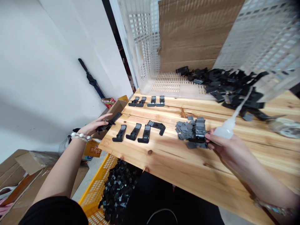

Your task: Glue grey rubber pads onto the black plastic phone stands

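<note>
My left hand (93, 126) is closed around black plastic pieces (114, 118) at the table's left edge. In my right hand (221, 142) is a white squeeze bottle (225, 128), its long thin nozzle pointing up and away. The fingertips of that hand also touch a black plastic part (200, 129) over a pile of small grey pads (185, 129). Three L-shaped black parts (144, 134) stand in a row between my hands, and another black part (157, 125) lies turned beside them. Farther back sit several similar parts (152, 101).
A white plastic crate (146, 62) lies at the back of the wooden table (168, 162), with a heap of black pieces (225, 81) spilling out. A tape roll (286, 126) is at the right. Below stands a yellow basket (93, 181) of black parts. An umbrella (91, 78) leans on the wall.
</note>
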### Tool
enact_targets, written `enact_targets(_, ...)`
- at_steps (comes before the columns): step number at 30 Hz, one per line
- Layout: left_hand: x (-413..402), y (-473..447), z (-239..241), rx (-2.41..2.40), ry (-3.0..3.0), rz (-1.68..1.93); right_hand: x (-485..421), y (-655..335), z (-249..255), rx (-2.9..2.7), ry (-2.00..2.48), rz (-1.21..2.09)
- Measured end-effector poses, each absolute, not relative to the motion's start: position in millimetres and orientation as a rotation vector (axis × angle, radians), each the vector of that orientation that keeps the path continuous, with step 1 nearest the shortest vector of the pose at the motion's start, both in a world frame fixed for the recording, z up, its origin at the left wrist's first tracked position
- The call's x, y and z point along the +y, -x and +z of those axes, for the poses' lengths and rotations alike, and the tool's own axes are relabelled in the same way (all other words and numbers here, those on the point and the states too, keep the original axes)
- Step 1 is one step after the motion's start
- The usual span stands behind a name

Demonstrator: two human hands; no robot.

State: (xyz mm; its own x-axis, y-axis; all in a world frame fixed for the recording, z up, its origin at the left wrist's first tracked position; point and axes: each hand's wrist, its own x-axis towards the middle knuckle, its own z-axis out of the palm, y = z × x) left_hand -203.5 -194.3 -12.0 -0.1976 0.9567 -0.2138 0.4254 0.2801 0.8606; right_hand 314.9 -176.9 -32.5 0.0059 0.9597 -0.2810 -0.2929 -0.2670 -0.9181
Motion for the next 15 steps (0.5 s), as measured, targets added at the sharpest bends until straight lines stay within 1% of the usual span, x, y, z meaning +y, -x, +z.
enact_targets(5,-184.8,204.9,-17.1,1.702,-1.184,0.788,-177.1,-315.3,-32.4,-0.802,1.197,1.500)
enact_targets(9,-189.6,209.4,-29.1,1.718,-1.102,0.881,-176.8,-315.6,-32.9,-0.809,1.197,1.490)
enact_targets(15,-241.5,224.1,-57.7,1.848,-0.903,1.057,-176.9,-315.4,-32.0,-0.805,1.186,1.500)
